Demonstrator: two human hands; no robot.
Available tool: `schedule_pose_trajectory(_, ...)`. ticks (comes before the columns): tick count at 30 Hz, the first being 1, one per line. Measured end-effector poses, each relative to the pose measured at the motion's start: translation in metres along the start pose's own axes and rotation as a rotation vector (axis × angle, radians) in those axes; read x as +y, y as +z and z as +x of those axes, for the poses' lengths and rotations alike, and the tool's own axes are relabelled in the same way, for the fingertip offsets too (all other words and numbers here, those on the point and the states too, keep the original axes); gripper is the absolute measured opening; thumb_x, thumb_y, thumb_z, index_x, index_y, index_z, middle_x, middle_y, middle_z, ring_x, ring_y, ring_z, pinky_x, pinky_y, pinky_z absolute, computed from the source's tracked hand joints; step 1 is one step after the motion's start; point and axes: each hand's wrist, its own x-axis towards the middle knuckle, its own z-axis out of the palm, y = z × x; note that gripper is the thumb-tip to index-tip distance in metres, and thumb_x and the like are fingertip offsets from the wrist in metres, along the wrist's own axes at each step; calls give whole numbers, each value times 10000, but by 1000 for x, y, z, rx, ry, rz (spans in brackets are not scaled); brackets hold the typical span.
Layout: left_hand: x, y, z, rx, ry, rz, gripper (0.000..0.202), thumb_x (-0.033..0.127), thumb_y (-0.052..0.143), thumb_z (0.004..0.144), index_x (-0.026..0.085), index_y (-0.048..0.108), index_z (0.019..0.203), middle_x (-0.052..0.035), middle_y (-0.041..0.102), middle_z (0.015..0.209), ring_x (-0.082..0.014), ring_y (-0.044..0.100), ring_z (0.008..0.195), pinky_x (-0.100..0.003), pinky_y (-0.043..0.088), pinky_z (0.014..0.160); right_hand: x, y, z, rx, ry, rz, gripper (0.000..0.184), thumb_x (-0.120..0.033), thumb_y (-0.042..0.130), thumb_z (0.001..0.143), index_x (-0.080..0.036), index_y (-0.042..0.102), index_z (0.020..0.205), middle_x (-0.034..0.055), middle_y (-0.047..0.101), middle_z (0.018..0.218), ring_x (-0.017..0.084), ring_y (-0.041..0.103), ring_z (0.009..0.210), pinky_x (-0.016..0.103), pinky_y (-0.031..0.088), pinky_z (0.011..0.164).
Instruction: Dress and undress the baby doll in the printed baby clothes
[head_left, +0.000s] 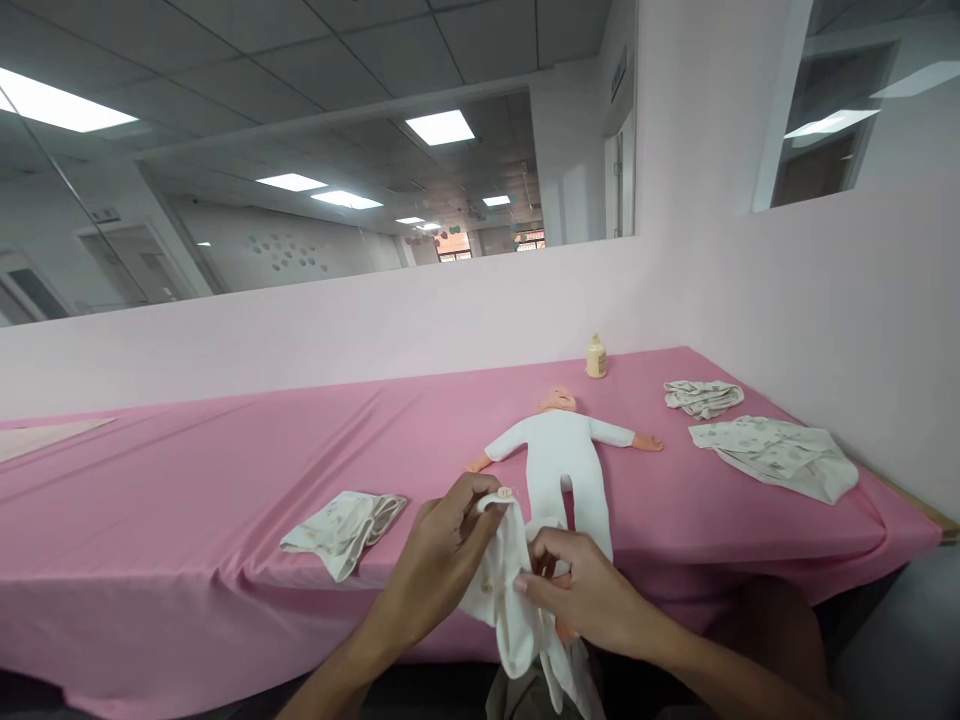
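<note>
A white baby garment (514, 625) hangs in front of me at the table's front edge, with small round buttons along it. The fingers of my left hand (446, 535) pinch its upper edge beside a button. My right hand (589, 590) is closed on the garment's other side, thumb pressed against the fabric. Just beyond lies a baby doll (562, 450) on its back in a white suit, arms spread and head toward the wall. The garment and my right hand hide parts of its lower legs and feet.
A pink cloth (360, 430) covers the table. Left of my hands lies a folded printed garment (346, 530). At the right are a bunched printed cloth (703, 397) and a flatter printed garment (780, 455). A cream bottle (596, 358) stands near the wall, below a wide mirror (337, 180).
</note>
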Motion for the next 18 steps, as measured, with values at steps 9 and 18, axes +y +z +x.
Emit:
schedule_pose_trajectory(9, 5, -36, -14, 332, -95, -67, 236, 456, 579, 784, 220, 575, 796, 25, 565, 638, -141, 502, 585, -223, 393, 547, 27, 14, -4, 41, 78, -182, 98, -115, 495, 758, -176, 545, 700, -55, 463, 634, 88, 398, 597, 216, 273, 544)
schedule_pose_trajectory(18, -38, -86, -40, 433, -245, -76, 264, 511, 630, 762, 249, 591, 751, 37, 586, 628, -155, 491, 603, -221, 386, 509, 43, -25, -14, 166, 87, -256, 166, -126, 448, 783, -163, 593, 710, -6, 595, 687, 132, 499, 649, 236, 338, 606)
